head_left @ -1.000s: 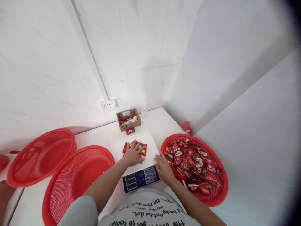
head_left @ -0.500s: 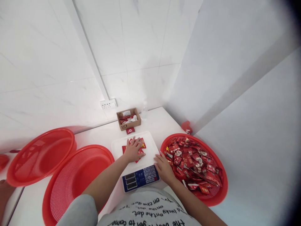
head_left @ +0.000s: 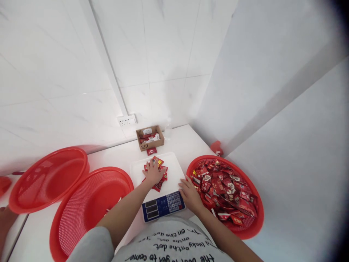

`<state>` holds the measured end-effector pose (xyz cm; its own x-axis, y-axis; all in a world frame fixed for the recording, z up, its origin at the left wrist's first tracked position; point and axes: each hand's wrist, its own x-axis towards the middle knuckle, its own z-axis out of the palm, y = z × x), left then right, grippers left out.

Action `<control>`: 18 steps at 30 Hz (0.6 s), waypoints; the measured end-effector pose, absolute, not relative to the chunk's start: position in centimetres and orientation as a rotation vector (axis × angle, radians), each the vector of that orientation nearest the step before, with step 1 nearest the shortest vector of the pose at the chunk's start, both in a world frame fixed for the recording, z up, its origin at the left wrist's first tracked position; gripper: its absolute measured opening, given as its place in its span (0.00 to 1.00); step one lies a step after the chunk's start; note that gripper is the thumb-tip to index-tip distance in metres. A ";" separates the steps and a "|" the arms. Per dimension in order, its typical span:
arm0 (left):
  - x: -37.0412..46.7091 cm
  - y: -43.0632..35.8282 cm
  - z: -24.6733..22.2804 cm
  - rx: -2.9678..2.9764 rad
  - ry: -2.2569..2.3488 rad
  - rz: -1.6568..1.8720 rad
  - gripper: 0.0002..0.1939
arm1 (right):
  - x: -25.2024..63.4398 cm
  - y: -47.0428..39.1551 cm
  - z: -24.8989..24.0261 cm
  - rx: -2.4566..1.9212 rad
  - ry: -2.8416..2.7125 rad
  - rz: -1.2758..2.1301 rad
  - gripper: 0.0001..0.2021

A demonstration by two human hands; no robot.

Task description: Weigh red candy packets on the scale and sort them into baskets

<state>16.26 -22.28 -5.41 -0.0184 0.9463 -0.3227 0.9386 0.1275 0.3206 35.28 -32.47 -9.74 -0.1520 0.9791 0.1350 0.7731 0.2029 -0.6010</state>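
A scale with a white tray [head_left: 174,169] and a blue keypad panel [head_left: 163,207] stands in front of me. My left hand [head_left: 153,173] lies spread over several red packets [head_left: 157,186] on the tray, and its palm hides part of them. At the scale's right edge rests my right hand [head_left: 189,193], fingers apart, holding nothing. Just right of it, a red basket [head_left: 257,225] is heaped with red packets [head_left: 220,185].
Two red baskets [head_left: 65,218] [head_left: 49,178] stand at the left. Behind the scale are a cardboard box [head_left: 149,145] holding packets, a single red packet [head_left: 152,151] and a clear bottle [head_left: 168,130]. Part of another person's arm [head_left: 5,225] shows at the left edge.
My left hand has shifted slightly left, and the packets beneath it lie in a different spread. Small white pieces now show in the near left basket. My right hand stays at the scale's edge.
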 end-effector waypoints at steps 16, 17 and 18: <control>11.0 -23.6 -6.8 2.123 1.784 0.063 0.35 | 35.3 -32.5 -9.5 -1.641 -1.984 0.562 0.13; 10.6 -23.9 -6.7 2.144 1.811 0.083 0.35 | 35.3 -32.5 -9.5 -1.644 -1.985 0.569 0.13; 10.1 -24.3 -6.6 2.171 1.845 0.100 0.34 | 35.3 -32.5 -9.6 -1.646 -1.988 0.574 0.13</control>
